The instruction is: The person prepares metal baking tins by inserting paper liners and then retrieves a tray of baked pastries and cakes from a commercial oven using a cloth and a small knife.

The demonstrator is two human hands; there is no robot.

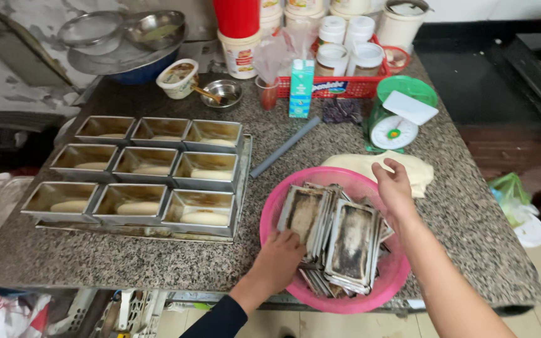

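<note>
Your left hand (281, 253) rested with spread fingers on the near edge of the stack of flat metal lids (336, 233), pressing rather than clasping, while your right hand (394, 184) hovered open and empty over the far rim of the pink basin (370, 188) that held them. Those lids stood and leaned on edge in the basin on the granite counter (458, 213), right of the tray of loaf tins (151, 181) with dough in them. They looked thin, stiff and light singly but heavy as a bundle, with blackened, probably greasy faces, so I judged the long edges the safest place to pinch. Behind, a tall teal carton (300, 87) stood before a red basket (345, 87) of white-capped jars; a green kitchen scale (402, 116) sat to its right, a white tub with a red-and-yellow label (240, 56) to its left.
</note>
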